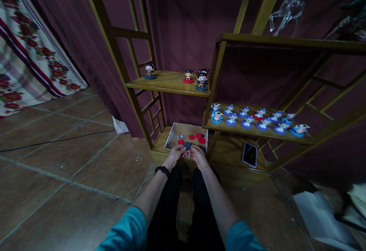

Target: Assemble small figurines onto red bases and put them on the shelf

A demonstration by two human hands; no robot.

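A dark grey round base (187,145), like those under some of the figurines, is held between my two hands over the front edge of a shallow cardboard box (170,134). My left hand (175,155) pinches its left side, a dark band around the wrist. My right hand (198,155) closes on its right side. Whether a figurine is attached beneath the base is hidden by my fingers. Inside the box lie several red discs (191,137) and a small black-and-white figurine piece (180,136).
Dark-haired figurines (149,70) stand on the upper left shelf (168,81). Several blue-and-white figurines (247,122) line the right shelf (300,138), above a phone (249,154). A clear deer ornament (288,9) stands higher up. A black cable (57,141) crosses the floor.
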